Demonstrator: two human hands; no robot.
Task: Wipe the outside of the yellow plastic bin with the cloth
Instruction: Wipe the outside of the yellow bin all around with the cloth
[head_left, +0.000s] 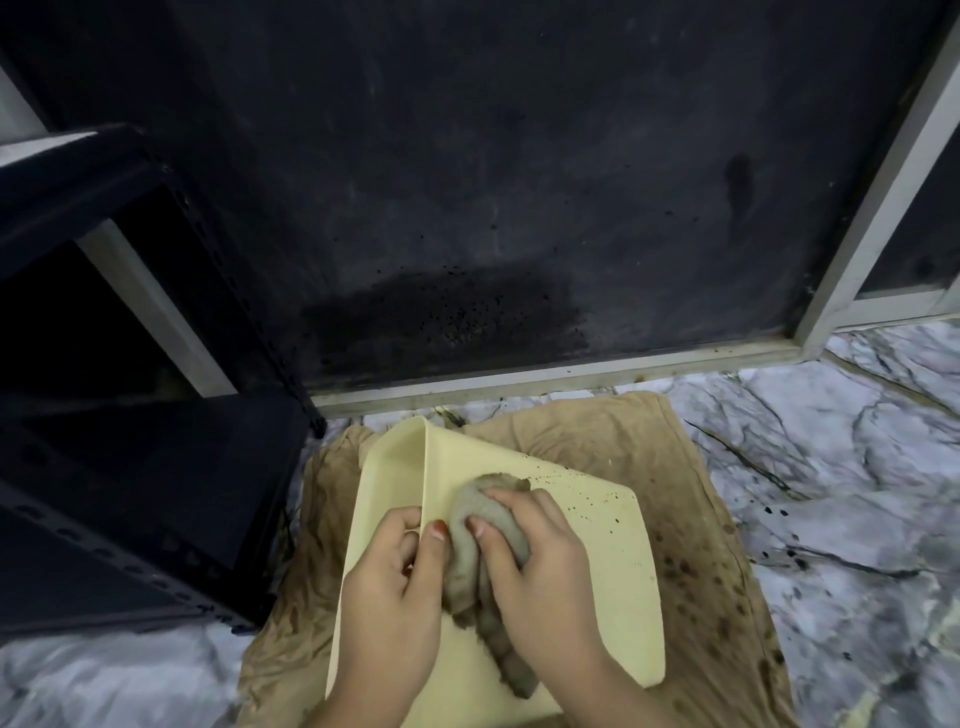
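Marble-look floor (857, 441) underneath, with a dark grimy wall panel (493, 182) behind and a black metal shelf (130, 467) off to the left. Brown stained sheet (675, 467) spread on the floor, yellow bin (597, 571) lying tipped on top of it, broad outer face turned up and dotted with dark specks near the far edge. Left hand (389, 592) clamped over the bin's raised edge, thumb on the outer face. Right hand (540, 566) clenched around a bunched grey-brown cloth (467, 525), pressed flat against that outer face, just beside the left thumb.
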